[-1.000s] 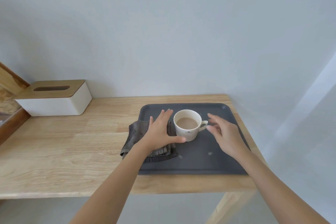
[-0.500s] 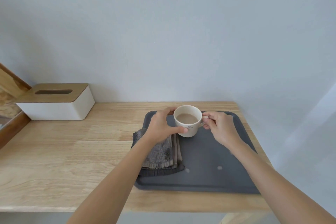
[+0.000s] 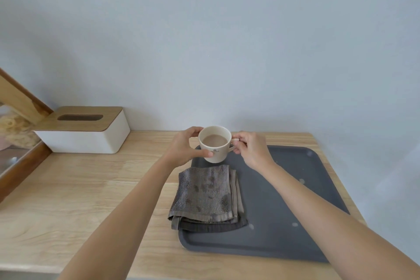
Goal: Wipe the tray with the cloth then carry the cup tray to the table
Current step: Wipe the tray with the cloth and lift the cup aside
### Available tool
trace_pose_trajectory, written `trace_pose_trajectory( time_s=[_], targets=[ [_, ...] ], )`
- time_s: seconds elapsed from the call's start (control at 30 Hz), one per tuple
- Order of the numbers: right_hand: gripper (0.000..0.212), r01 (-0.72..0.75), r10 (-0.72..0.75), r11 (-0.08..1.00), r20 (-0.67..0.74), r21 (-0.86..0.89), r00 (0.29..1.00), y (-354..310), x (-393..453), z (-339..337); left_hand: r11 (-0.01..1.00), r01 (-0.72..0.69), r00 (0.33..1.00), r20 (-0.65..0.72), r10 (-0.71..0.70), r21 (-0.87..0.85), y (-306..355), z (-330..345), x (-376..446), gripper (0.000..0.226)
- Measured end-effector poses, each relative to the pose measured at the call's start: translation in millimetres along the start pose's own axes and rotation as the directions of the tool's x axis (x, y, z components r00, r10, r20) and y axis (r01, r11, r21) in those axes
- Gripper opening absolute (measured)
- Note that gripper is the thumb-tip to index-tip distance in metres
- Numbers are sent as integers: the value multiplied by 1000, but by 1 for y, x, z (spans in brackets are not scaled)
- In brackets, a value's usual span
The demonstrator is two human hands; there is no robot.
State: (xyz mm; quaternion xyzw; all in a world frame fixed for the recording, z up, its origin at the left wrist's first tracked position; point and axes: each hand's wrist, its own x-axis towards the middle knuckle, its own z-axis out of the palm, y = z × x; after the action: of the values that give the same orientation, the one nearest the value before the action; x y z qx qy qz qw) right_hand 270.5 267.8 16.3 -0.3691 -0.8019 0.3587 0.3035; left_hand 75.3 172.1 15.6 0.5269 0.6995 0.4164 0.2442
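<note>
The cup (image 3: 215,144), cream-coloured with a small dark mark on its side and filled with a pale brown drink, is held upright over the far left corner of the tray (image 3: 295,200); whether its base touches the tray cannot be told. Its body is clasped by the fingers (image 3: 195,130) of the left hand (image 3: 184,148), which are curled around the far side while the thumb is pressed against the near side. Its handle is pinched by the closed fingers (image 3: 236,139) of the right hand (image 3: 250,150). The tray, dark grey with rounded corners, is laid flat on the right part of the wooden tabletop (image 3: 79,188), and a few pale droplets are seen on its surface. A folded grey cloth (image 3: 206,198), marked with darker damp patches, is laid across the tray's left edge, partly on the tray and partly on the tabletop, just nearer than the cup. Both bare forearms are stretched forward from the lower edge of the view, converging on the cup. A white tissue box (image 3: 84,132) with a wooden lid is set at the far left of the tabletop, against the pale wall (image 3: 227,41).
</note>
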Motion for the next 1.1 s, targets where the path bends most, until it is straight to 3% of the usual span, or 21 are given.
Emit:
trace_pose_trajectory(
  time_s=[0.37, 0.43, 0.53, 0.6, 0.67, 0.77, 0.87, 1.0, 1.1],
  targets=[
    [19, -20, 20, 1000, 28, -2, 999, 3, -10, 13, 1000, 29, 1000, -1, -29, 3, -19, 4, -16, 74],
    [24, -64, 70, 992, 59, -111, 996, 4, -16, 12, 997, 49, 999, 11, -50, 53, -18, 5, -24, 73],
    [50, -136, 200, 904, 120, -405, 972, 12, -39, 12, 938, 121, 987, 57, -147, 324, -29, 3, -40, 90],
    [59, -109, 212, 846, 142, -521, 967, 17, -56, 16, 884, 136, 978, 80, -190, 447, -39, 1, -51, 86],
    [54, -100, 180, 867, 120, -488, 976, 19, -68, 21, 885, 141, 984, 37, -176, 445, -43, 2, -60, 58],
    [30, -111, 136, 924, 43, -366, 990, 14, -76, 26, 883, 104, 994, -67, -83, 457, -40, 6, -70, 23],
    [20, -94, 108, 967, 47, -236, 993, 2, -83, 24, 874, 69, 988, -154, 6, 482, -27, 10, -81, 15],
    [20, -81, 81, 997, 23, -1, 996, -16, -100, 4, 945, -22, 972, -214, 97, 328, 1, 11, -101, 14],
    [18, -75, 77, 997, -72, 35, 994, -21, -111, -18, 968, -74, 967, -221, 128, 239, 31, 14, -110, 12]
  ],
)
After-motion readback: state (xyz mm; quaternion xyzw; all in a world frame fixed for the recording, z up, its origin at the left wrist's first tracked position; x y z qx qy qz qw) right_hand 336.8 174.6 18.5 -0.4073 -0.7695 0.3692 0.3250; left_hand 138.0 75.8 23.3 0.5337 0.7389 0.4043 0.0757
